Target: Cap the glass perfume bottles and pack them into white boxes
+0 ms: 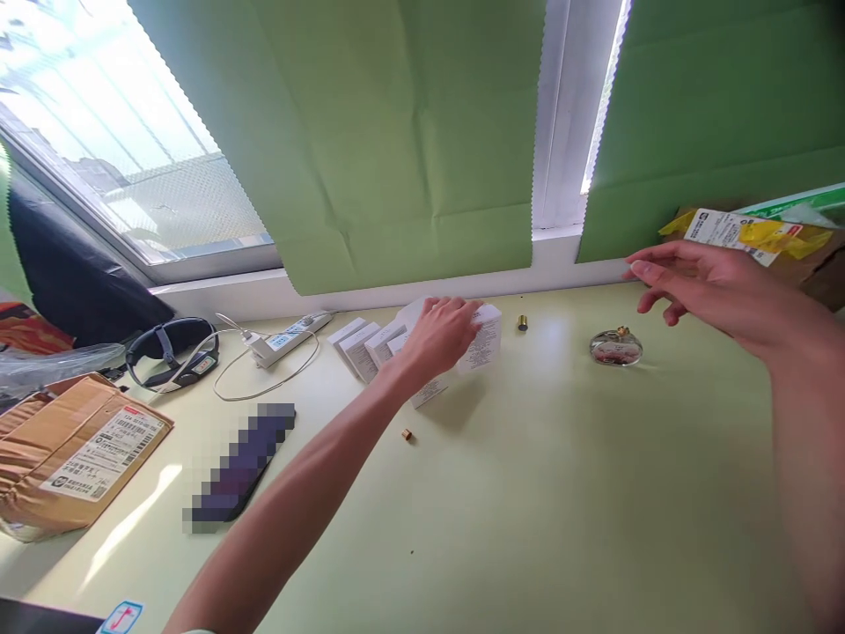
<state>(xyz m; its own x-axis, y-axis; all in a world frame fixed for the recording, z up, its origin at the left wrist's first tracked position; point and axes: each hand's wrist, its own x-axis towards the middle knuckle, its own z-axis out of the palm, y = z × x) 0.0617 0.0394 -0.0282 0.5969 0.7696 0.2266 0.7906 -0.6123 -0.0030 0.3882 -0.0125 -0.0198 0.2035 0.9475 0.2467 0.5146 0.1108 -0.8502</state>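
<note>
My left hand reaches across the table, its fingers bent over the top of a white printed box; part of that box is hidden behind the hand. Several similar white boxes lean in a row just to its left. My right hand hovers in the air at the right with its fingers apart and nothing in them. Below and left of it, a clear glass perfume bottle with a gold neck stands on the table. A gold cylindrical cap is near the held box, and a smaller gold cap lies closer to me.
At the left are a cardboard parcel, a black headband device, a power strip with a white cable, and a dark pixelated object. Another taped parcel sits at the far right. Green blinds hang behind the table.
</note>
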